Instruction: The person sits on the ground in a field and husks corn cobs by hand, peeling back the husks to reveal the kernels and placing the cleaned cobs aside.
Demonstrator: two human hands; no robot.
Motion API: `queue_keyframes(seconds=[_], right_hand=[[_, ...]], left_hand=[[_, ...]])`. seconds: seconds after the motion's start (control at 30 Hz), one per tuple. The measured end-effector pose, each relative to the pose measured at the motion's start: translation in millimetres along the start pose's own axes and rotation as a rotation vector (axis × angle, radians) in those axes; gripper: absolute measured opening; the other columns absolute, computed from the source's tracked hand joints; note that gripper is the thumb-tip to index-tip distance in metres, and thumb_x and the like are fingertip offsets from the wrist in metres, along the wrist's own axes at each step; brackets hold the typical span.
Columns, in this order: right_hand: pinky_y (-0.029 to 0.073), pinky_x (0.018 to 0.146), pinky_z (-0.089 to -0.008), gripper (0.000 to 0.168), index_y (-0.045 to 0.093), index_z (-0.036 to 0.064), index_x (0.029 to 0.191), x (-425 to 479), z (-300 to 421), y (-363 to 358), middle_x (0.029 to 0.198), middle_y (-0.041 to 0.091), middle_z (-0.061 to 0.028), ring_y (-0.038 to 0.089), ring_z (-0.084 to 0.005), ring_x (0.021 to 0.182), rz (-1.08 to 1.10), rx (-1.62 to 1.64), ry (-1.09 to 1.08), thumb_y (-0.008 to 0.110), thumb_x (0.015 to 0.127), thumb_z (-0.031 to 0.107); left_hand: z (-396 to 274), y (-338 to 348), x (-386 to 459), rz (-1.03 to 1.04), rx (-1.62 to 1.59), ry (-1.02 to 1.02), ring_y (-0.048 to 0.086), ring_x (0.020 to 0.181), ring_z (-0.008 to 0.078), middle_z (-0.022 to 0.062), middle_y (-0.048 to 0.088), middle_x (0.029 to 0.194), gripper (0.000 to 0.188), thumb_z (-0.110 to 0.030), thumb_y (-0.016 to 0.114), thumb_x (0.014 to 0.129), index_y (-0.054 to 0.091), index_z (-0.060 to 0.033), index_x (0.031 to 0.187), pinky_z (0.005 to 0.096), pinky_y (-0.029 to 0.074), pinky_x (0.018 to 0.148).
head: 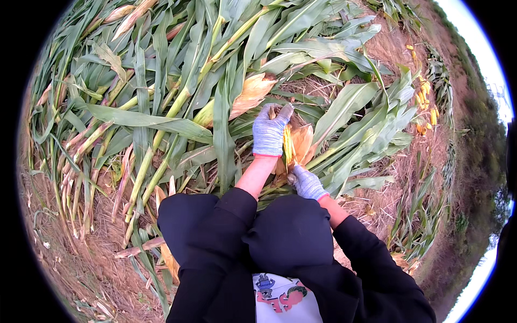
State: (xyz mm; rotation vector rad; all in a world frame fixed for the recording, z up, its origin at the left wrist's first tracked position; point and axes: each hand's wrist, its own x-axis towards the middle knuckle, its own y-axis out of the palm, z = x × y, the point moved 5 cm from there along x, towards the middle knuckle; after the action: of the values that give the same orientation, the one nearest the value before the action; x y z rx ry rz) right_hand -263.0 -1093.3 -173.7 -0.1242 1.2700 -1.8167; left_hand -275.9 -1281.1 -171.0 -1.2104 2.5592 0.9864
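Before my knees, a partly husked ear of corn (288, 146) shows yellow kernels, with dry tan husk (302, 141) peeled back on its right side. My left hand (270, 131), in a grey-white knit glove with a red cuff, grips the ear near its tip, thumb and fingers closed around it. At the lower end, my right hand (309, 183) in a matching glove holds the ear's base where the husk gathers; its fingertips are partly hidden. A green corn stalk (323, 158) with broad leaves runs up and right from beside that hand.
Cut corn stalks (177, 103) lie heaped to the left and ahead. Among them is an ear still in its husk (252, 95). Several husked ears (423, 95) lie on the soil at the far right. More cut leaves (422, 214) lie at lower right.
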Motion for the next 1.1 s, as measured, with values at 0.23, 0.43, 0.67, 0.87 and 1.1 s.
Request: queue_keyframes(seconds=[0.23,0.43,0.67,0.87,1.1], right_hand=[[0.048,0.074,-0.0381,0.034,0.045,0.005,0.122,-39.8,-74.9,67.1,0.095,0.060,-0.0208,0.060,-0.0343,0.081,0.300,0.125,0.217,0.047,0.091,0.020],[0.047,0.073,-0.0299,0.038,0.060,0.003,0.104,-28.5,-22.9,6.8,0.076,0.061,-0.0080,0.058,-0.0201,0.073,0.374,0.598,0.273,0.053,0.090,0.038],[0.046,0.085,-0.0323,0.044,0.055,0.006,0.117,15.8,50.0,-65.8,0.107,0.060,-0.0147,0.060,-0.0284,0.095,-0.283,0.312,-0.021,0.066,0.081,0.027],[0.046,0.087,-0.0324,0.061,0.052,0.000,0.116,75.6,77.9,-54.3,0.114,0.055,-0.0184,0.056,-0.0234,0.103,-0.532,0.441,0.104,0.076,0.069,0.031],[0.047,0.071,-0.0333,0.044,0.056,-0.001,0.097,114.5,6.8,-54.1,0.081,0.065,-0.0120,0.060,-0.0215,0.073,-0.803,0.667,0.215,0.073,0.073,0.031]], left_hand=[[42.8,-51.8,23.4,-0.049,-0.124,-0.098,0.050,0.067,0.0093,0.0002,0.057,0.074,0.016,-0.018,0.068,0.082,0.062,-0.0033,0.084,0.0250,0.043,0.065],[21.8,-61.2,12.2,-0.125,0.293,-0.129,0.049,0.073,0.0142,0.0062,0.062,0.083,0.042,-0.038,0.053,0.091,0.062,0.0025,0.098,0.0307,0.044,0.071],[28.9,-56.7,2.2,-0.293,0.110,-0.252,0.050,0.073,0.0171,0.0076,0.062,0.084,0.037,-0.031,0.052,0.092,0.061,0.0051,0.096,0.0327,0.044,0.070],[69.3,-47.7,-17.6,-0.369,-0.663,-0.536,0.056,0.084,0.0235,0.0096,0.062,0.095,0.031,-0.029,0.045,0.091,0.059,-0.0024,0.100,0.0384,0.047,0.077],[60.1,-104.2,-44.5,-0.332,-0.265,-0.571,0.042,0.046,0.0125,0.0026,0.052,0.063,0.020,-0.026,0.056,0.088,0.058,-0.0088,0.079,0.0262,0.033,0.043]])
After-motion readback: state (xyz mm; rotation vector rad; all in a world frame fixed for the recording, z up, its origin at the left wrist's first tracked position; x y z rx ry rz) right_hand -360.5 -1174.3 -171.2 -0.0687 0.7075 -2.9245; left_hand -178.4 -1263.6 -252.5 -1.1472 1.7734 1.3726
